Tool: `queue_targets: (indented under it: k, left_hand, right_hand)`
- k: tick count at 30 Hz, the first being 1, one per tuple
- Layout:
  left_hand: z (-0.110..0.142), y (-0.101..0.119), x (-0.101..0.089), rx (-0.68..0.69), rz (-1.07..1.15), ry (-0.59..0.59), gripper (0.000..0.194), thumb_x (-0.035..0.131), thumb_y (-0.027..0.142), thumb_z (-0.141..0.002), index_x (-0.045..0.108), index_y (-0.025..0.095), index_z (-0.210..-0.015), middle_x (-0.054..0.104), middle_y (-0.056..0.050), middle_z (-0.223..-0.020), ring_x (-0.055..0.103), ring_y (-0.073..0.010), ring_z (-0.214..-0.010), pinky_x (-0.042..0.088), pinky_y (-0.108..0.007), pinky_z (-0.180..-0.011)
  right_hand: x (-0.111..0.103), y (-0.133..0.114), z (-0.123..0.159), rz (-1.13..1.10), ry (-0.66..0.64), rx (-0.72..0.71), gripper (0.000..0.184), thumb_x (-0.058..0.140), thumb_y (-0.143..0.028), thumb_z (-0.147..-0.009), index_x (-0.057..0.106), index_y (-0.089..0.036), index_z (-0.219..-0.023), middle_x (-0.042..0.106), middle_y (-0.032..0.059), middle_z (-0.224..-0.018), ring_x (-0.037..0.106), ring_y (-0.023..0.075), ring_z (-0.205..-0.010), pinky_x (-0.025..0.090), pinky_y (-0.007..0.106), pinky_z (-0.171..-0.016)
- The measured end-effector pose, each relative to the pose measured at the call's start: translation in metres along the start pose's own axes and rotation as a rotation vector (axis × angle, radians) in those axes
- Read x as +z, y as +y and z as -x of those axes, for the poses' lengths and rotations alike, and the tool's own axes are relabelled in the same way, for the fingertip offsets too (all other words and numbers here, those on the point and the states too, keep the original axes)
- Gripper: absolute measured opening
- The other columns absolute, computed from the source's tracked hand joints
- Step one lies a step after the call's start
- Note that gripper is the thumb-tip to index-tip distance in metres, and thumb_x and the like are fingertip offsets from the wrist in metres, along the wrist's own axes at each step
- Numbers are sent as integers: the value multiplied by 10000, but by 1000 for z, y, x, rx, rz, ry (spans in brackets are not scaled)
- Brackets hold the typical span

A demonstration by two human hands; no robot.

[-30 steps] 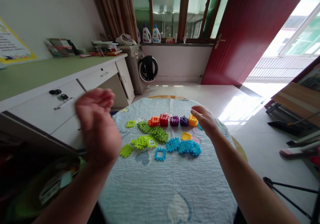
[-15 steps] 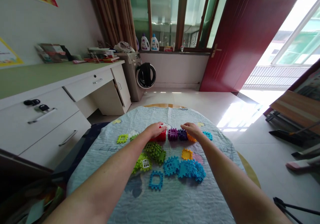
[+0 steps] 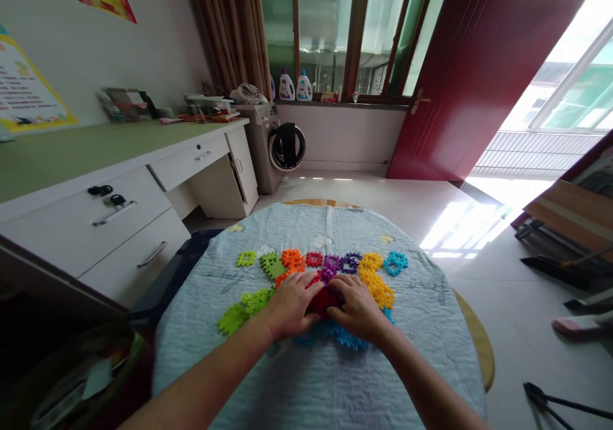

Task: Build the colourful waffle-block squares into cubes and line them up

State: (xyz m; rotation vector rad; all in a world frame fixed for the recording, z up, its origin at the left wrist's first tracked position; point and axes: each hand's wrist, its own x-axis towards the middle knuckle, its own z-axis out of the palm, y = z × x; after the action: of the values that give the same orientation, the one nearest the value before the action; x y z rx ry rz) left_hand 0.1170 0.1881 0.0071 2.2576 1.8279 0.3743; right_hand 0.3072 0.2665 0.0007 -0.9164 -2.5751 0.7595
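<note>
My left hand [image 3: 294, 303] and my right hand [image 3: 357, 305] face each other at the near middle of the table, fingers curved round a pile of red interlocking plastic building blocks [image 3: 322, 301]. The red blocks are partly hidden by the hands, and a dark piece shows by the right fingers. Just beyond lie purple blocks [image 3: 330, 265]. Yellow blocks [image 3: 377, 289] sit beside the right hand. Close to the left wrist are green blocks [image 3: 256, 301], and orange ones [image 3: 293, 259] lie past its fingers. Blue blocks [image 3: 352, 339] show below the right hand.
Small pieces line the far side: lime [image 3: 246, 258], red [image 3: 314, 259], dark purple [image 3: 351, 262] and light blue [image 3: 395, 262]. A pale blue cloth [image 3: 383, 391] covers the round table. Left stands a white desk [image 3: 129, 216]; a washing machine [image 3: 263, 142] is behind it.
Both hands have come nearer and inward from the far row onto the pile. The red, orange, yellow and purple blocks are now spread out rather than lined up in stacks. The view has turned slightly left.
</note>
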Motion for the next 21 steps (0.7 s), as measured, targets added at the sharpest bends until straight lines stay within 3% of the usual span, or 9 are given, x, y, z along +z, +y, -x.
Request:
queue_targets:
  k: [4,7,9,11,14,17,21]
  left_hand:
    - [53,7,-2,81,50,23,461,649,322,-778,570,311,-1231,527,-51,-1376,472,-272,-1262,267,-529,-1142]
    - [67,-19,-2,10,29,182,352,544,371,-864,585,305,-1207,479,-56,-1425,433,-261,-1307,229,-519,-1161]
    - [60,-51,-4,-175,-13,298,359,469,426,-898,593,281,-1202,445,-75,-1446,396,-266,-1338,232,-499,-1159]
    - [44,-87,-6,-474,-72,371,442,437,458,-896,575,223,-1244,417,-127,-1455,345,-301,-1368,275,-482,-1132]
    - [13,-127,-6,-846,-97,252,600,432,550,-859,516,194,-1335,414,-191,-1439,343,-378,-1351,309,-536,-1069]
    - [-13,-139,0,-900,-40,98,628,403,652,-824,541,277,-1308,449,-150,-1423,392,-384,-1304,328,-544,-1024]
    - [-27,-127,4,-695,0,45,482,516,603,-772,649,302,-1125,545,-75,-1329,419,-328,-1274,306,-501,-1053]
  right_hand:
    - [-4,-16,32,-105,-89,-114,309,657,-269,-740,679,-279,-1049,627,62,-1197,528,268,-1141,384,439,-1001]
    - [-14,-2,20,-157,-21,-73,221,594,-273,-799,685,-252,-1000,649,72,-1146,579,243,-1077,425,409,-968]
    - [-20,16,-7,-121,39,-8,207,556,-296,-828,685,-228,-975,663,77,-1092,596,231,-1042,430,396,-960]
    - [-20,33,-44,-31,65,69,259,566,-339,-825,686,-201,-1008,654,99,-1112,583,246,-1073,412,401,-975]
    - [-6,43,-95,86,-1,211,483,612,-440,-801,619,-204,-1223,562,131,-1306,502,293,-1216,355,433,-1024]
    - [20,31,-126,100,-146,264,668,636,-525,-768,509,-247,-1361,493,125,-1395,438,327,-1280,331,465,-1028]
    - [48,7,-131,62,-238,147,645,671,-529,-717,563,-276,-1300,525,99,-1354,429,353,-1263,301,512,-1022]
